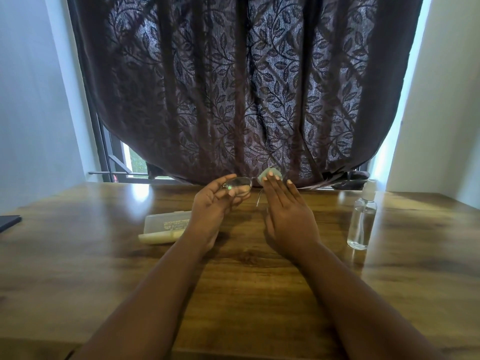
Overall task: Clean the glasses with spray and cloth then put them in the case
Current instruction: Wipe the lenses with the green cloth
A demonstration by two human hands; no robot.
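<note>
Left hand (213,203): raised above the surface, palm turned up and inward, fingers curled around the left lens of the glasses (240,185), which are gripped at the frame edge. The glasses are held in the air between the two hands, at the far middle of the scene, clear of the surface; one thin temple arm is seen hanging down beneath them.

Right hand (284,203): raised beside the left, back of the hand shown to the camera, fingers extended and pressed together. A small pale cloth (270,175) is pinched at the fingertips and laid against the right lens, which is hidden behind it.

Case (166,227): pale, translucent, lying open on the surface just left of the left wrist, lid printed with small text too blurred to be read.

Spray bottle (362,219): clear, with a pump top, standing upright on the surface well to the right of the right hand.

Surface (246,294): wood-grained, glossy. A dark flat object (9,222) is cut off at its left edge.

Curtain (246,87): dark, leaf-patterned, hung across a window behind the far edge.
</note>
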